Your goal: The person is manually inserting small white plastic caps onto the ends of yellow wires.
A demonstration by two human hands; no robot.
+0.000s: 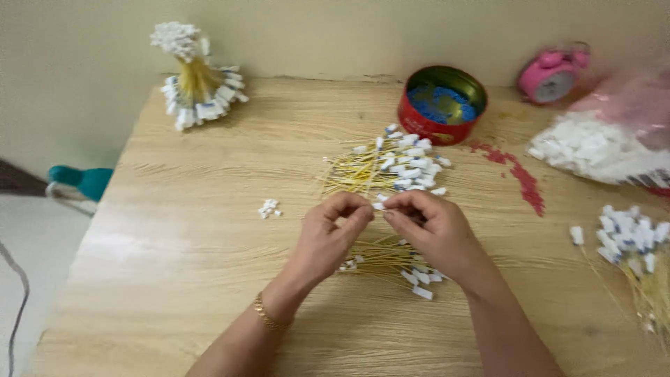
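Both hands meet mid-counter: left hand (333, 227) and right hand (427, 227) pinching small white tag (378, 206) on yellow string. Tagged pile (391, 164) at twelve o'clock. Next move likely calls for steady threading.

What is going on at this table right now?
A person sits at a wooden table. The left hand and right hand meet over it, pinching a small white tag between their fingertips. Loose piles of thin yellow strings with white tags lie just beyond and under the hands. A red round tin, a pink alarm clock and a tied bundle stand further back.
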